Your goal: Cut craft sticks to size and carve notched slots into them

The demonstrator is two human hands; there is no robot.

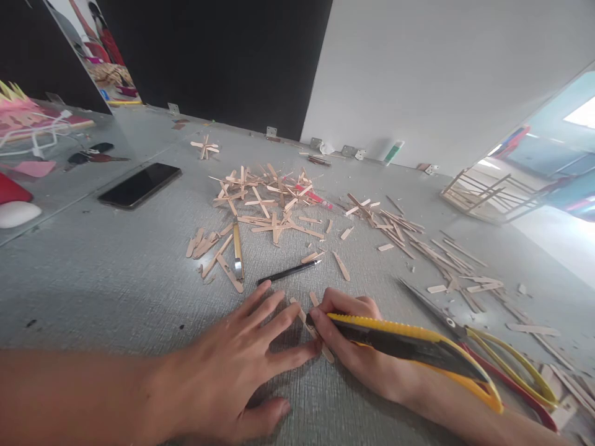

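My left hand (242, 365) lies flat on the grey table (93, 272), fingers spread, its fingertips pressing a wooden craft stick (310, 328). My right hand (357, 344) is closed around a yellow and black utility knife (409, 344), whose tip meets that stick beside my left fingertips. A black pen (288, 272) lies just beyond my hands. A second yellow cutter (238, 249) rests further off among loose sticks.
A heap of cut craft sticks (269, 201) spreads across the middle and right. Yellow-handled scissors (488, 347) lie at the right. A black phone (139, 184) sits at the left. A stick frame (483, 195) stands at the far right.
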